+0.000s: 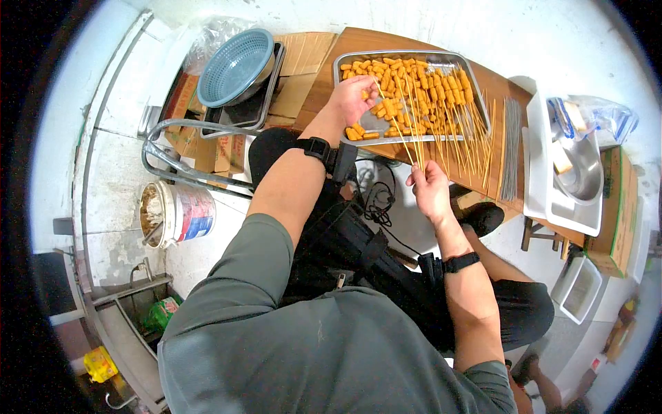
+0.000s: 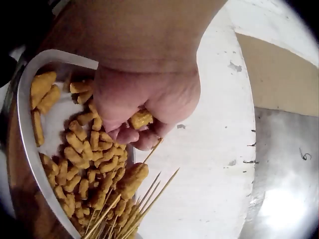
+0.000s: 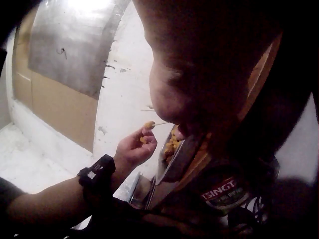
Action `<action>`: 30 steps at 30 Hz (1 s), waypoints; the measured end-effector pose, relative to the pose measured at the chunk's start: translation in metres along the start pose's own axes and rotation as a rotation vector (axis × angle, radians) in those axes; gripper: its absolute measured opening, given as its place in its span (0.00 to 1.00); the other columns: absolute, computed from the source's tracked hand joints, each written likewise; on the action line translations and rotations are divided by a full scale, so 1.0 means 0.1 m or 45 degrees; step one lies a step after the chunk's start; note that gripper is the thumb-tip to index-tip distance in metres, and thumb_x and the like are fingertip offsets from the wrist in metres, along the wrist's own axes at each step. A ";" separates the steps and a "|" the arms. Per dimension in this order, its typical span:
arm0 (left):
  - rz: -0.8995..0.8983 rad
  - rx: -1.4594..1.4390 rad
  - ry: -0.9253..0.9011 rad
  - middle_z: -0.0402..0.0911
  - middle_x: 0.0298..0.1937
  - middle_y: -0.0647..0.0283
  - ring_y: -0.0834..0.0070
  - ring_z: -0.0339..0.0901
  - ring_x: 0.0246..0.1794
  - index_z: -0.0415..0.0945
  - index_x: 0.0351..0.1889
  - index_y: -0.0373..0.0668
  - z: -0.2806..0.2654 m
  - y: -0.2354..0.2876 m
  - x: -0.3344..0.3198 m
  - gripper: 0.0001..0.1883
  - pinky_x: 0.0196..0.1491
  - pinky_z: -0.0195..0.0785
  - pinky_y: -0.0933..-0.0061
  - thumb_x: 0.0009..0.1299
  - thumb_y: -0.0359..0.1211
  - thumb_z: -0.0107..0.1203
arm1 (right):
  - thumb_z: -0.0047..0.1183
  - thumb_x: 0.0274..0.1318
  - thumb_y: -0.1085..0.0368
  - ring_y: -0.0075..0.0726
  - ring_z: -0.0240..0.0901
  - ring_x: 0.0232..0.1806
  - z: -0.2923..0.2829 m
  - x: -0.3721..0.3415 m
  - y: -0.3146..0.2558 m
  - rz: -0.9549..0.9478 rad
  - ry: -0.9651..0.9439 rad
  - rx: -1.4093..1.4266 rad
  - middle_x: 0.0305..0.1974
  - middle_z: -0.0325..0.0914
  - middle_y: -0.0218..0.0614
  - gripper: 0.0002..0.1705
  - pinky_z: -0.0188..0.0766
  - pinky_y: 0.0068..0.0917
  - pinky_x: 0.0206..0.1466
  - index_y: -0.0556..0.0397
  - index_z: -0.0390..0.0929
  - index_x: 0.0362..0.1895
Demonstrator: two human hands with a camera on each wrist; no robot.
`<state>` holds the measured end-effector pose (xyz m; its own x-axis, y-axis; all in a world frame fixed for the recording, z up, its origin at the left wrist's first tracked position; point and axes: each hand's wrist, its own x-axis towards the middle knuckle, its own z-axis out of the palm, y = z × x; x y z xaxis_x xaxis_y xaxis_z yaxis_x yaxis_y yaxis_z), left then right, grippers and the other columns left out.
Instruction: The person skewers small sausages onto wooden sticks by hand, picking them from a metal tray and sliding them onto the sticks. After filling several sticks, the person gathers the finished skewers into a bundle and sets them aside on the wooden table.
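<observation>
My left hand (image 1: 355, 100) is over the left part of a metal tray (image 1: 371, 123) of orange-brown, finger-shaped food pieces (image 1: 389, 69). Curled fingers hold one food piece (image 2: 141, 119), and a skewer tip (image 2: 156, 144) shows right at the fingertips. Another piece (image 2: 133, 180) sits a little farther down, among the skewers. In front of the tray, my right hand (image 1: 431, 192) grips several bamboo skewers (image 1: 418, 146) near their lower ends. They slant up toward the left hand. Filled skewers (image 1: 452, 88) lie in the tray's right part, sticks hanging over its front rim.
Right of the tray lie loose bamboo skewers (image 1: 492, 145) and a row of grey sticks (image 1: 510, 148) on the wooden table (image 1: 345, 45). A white tub (image 1: 541, 159) with a steel bowl (image 1: 579, 169) stands farther right. At left are a blue basket (image 1: 238, 65) and a bucket (image 1: 176, 214).
</observation>
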<state>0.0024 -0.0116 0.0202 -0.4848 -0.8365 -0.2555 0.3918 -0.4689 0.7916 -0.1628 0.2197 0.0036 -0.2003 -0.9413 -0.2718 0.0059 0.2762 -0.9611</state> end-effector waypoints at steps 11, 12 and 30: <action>0.028 0.133 0.042 0.74 0.31 0.66 0.77 0.71 0.32 0.73 0.37 0.39 0.09 -0.04 -0.03 0.04 0.33 0.66 0.76 0.70 0.31 0.52 | 0.45 0.67 0.62 0.23 0.65 0.23 0.01 -0.01 0.00 -0.032 0.095 -0.070 0.21 0.75 0.29 0.12 0.64 0.25 0.29 0.56 0.71 0.32; 0.032 0.140 0.108 0.74 0.30 0.66 0.77 0.71 0.31 0.73 0.36 0.40 0.14 -0.08 -0.02 0.04 0.33 0.65 0.76 0.70 0.30 0.52 | 0.45 0.68 0.62 0.19 0.61 0.20 0.02 -0.01 0.02 -0.046 0.091 -0.044 0.22 0.74 0.27 0.10 0.59 0.21 0.24 0.54 0.70 0.34; 0.838 -1.019 0.635 0.66 0.21 0.66 0.75 0.64 0.19 0.63 0.27 0.45 -0.31 0.87 -0.45 0.08 0.25 0.59 0.74 0.69 0.31 0.47 | 0.47 0.68 0.62 0.14 0.57 0.15 -0.06 0.19 0.14 -0.078 0.050 0.181 0.22 0.72 0.28 0.09 0.51 0.15 0.16 0.48 0.67 0.33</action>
<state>0.0824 -0.0232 0.0837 0.2917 -0.9217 -0.2556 0.9253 0.2042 0.3196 -0.1726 0.2067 -0.0150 -0.2428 -0.9465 -0.2127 0.1306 0.1854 -0.9740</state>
